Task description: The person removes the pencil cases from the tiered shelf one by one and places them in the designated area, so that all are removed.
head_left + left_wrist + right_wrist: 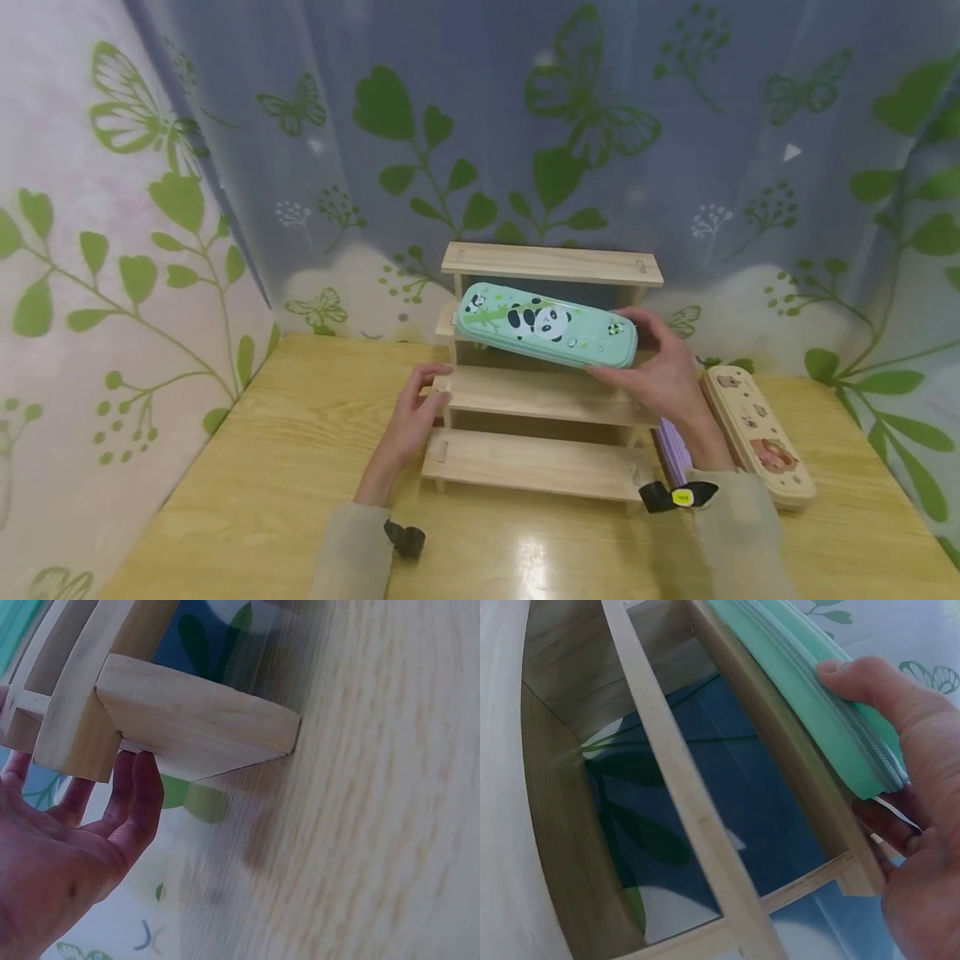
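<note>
A mint-green pencil case with pandas on its lid lies tilted across the upper part of a stepped wooden shelf rack. My right hand grips its right end, thumb on the near side and fingers round the far edge. In the right wrist view the zipper side of the pencil case sits close along a shelf board, with the thumb pressed on it. My left hand holds the rack's left side at a middle tier. Its fingertips meet the wood in the left wrist view.
Right of the rack, a cream pencil case with bear pictures lies on the wooden table. A purple case shows partly behind my right wrist. A leaf-and-butterfly patterned curtain hangs right behind the rack.
</note>
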`<state>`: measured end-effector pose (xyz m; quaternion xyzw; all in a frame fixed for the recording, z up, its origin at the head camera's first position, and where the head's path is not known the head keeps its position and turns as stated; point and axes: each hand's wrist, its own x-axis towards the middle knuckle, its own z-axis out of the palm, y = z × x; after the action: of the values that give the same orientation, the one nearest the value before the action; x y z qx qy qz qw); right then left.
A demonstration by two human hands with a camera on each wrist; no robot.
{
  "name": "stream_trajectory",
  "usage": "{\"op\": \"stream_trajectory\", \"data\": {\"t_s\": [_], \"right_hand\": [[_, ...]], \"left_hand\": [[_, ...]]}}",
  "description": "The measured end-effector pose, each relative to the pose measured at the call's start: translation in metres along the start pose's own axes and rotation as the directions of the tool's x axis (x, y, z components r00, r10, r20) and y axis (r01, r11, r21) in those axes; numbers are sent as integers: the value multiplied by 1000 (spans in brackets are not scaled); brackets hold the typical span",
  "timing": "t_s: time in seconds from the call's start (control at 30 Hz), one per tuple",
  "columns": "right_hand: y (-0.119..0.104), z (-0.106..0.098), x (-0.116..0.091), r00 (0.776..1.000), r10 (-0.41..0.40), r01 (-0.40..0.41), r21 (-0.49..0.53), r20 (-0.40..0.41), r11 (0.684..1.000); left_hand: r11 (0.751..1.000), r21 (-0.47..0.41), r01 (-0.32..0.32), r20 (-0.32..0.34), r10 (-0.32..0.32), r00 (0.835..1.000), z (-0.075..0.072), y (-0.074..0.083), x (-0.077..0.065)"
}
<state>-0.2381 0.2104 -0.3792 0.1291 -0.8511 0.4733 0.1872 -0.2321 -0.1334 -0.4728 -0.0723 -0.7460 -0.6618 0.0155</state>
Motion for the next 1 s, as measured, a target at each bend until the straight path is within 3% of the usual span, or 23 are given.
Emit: {"op": "stream_trajectory", "data": {"t_s": [0.27, 0.47, 1.0], "right_hand": [[-2, -7, -7, 997, -24, 30, 85, -71, 996], [-5, -18, -15, 989, -53, 65, 84, -137, 994], [-3, -49, -33, 936, -186, 238, 149, -300, 960]], "left_hand": [[1000, -1, 17, -7, -17, 1000, 0, -1, -1], [1000, -6, 16, -12, -16, 1000, 0, -2, -1], [1000, 3, 4, -2, -4, 1000, 0, -1, 0]]}}
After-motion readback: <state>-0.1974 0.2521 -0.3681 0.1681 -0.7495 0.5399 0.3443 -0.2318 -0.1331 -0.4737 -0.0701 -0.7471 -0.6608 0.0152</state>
